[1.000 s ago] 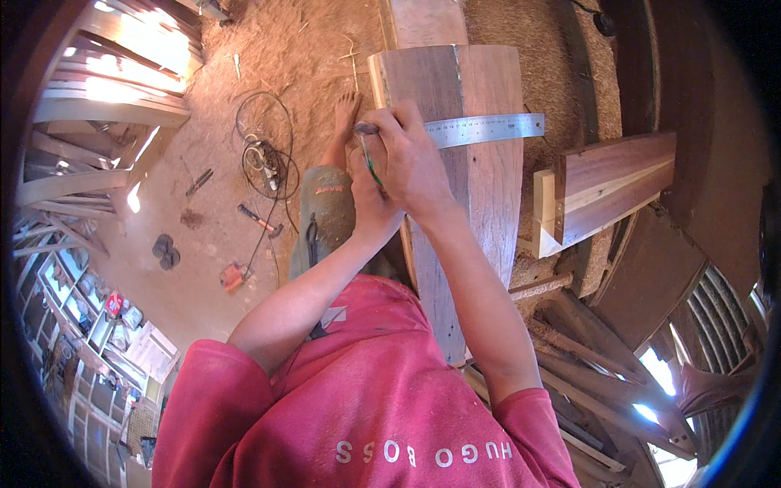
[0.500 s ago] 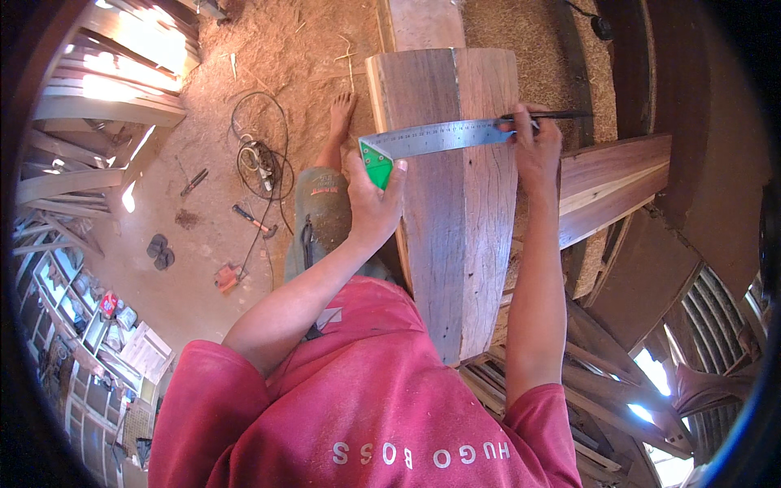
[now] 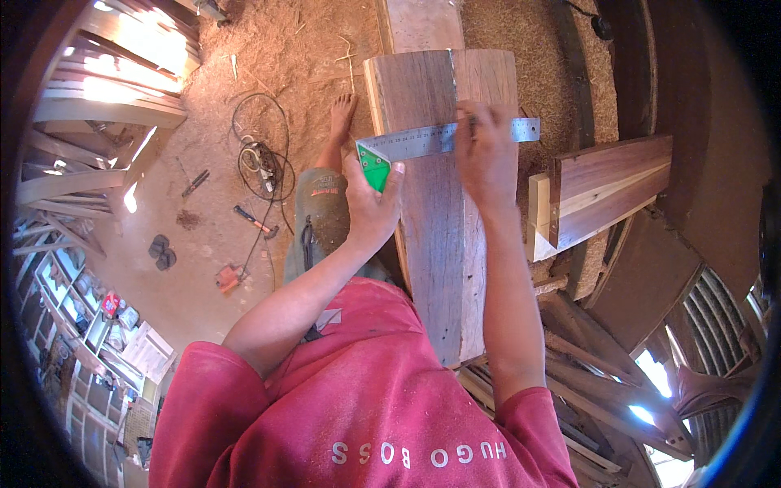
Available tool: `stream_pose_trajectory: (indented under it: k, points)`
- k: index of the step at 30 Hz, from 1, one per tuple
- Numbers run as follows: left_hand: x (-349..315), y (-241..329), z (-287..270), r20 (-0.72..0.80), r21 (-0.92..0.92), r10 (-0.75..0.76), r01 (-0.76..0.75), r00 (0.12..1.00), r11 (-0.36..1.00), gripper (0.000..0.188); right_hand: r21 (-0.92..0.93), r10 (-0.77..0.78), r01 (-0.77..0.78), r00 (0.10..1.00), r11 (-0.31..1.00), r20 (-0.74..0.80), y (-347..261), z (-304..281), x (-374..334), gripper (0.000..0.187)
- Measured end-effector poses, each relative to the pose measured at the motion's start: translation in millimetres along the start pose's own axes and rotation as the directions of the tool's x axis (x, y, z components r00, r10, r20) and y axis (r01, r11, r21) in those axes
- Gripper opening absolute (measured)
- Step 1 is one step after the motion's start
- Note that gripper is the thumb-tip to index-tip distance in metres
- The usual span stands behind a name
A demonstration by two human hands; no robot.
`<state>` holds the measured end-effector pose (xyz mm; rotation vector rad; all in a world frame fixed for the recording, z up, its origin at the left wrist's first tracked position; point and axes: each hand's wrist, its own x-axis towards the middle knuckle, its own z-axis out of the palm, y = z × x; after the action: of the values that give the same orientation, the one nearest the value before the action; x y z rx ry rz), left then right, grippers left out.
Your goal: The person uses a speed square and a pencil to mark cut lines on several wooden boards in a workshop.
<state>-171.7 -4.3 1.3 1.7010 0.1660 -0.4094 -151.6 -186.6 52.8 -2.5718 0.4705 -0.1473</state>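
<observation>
A try square with a green handle [image 3: 374, 167] and a graduated steel blade [image 3: 419, 142] lies across a wide wooden board [image 3: 431, 244] made of two joined planks. My left hand [image 3: 376, 199] is closed around the green handle, which sits against the board's left edge. Over the blade, near the seam between the planks, is my right hand [image 3: 486, 159], its fingers bunched and slightly blurred. A dark pencil shows only in part between those fingers. To the right of my hand, the blade's end sticks out past the board's edge.
Another wooden panel [image 3: 614, 191] is at the right, beside a pale block [image 3: 538, 213]. On the dirt floor at left lie a hammer [image 3: 254, 220], a corded power tool [image 3: 259, 163] and dark sandals [image 3: 163, 252]. My bare foot [image 3: 342, 114] stands left of the board.
My right hand has moved left along the blade, from the board's right edge to near the seam, uncovering the blade's end. My left hand stays on the handle.
</observation>
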Motion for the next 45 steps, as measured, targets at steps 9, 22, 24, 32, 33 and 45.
stream_pose_trajectory:
  k: [9, 22, 24, 32, 33, 45]
  points:
    - [1, -5, -3, 0.103, 0.269, 0.095, -0.119, 0.99, 0.956, 0.062, 0.347, -0.028, -0.06, 0.969, 0.936, 0.245, -82, 36, -6, 0.018]
    - [0, -1, 0, 0.003, 0.013, 0.018, -0.018, 1.0, 1.0, 0.044, 0.417, 0.307, -0.371, 0.927, 0.83, 0.214, 53, -15, 10, 0.029]
    - [0, 4, 1, -0.005, -0.008, 0.023, -0.023, 1.0, 1.0, 0.041, 0.338, 0.385, -0.402, 0.915, 0.851, 0.12, 82, -27, 15, 0.028]
    - [0, 14, -3, 0.009, 0.019, -0.003, 0.003, 1.0, 1.0, 0.04, 0.26, 0.44, -0.405, 0.893, 0.876, -0.092, 106, -58, 24, 0.026]
    - [-2, 16, -4, 0.009, 0.035, -0.008, 0.007, 1.0, 0.999, 0.04, 0.335, 0.494, -0.444, 0.865, 0.831, -0.081, 97, -61, 23, 0.026]
    - [-4, 5, -1, 0.016, 0.017, 0.031, -0.031, 0.999, 0.999, 0.038, 0.508, 0.442, -0.316, 0.885, 0.801, -0.147, 74, -60, 1, 0.025]
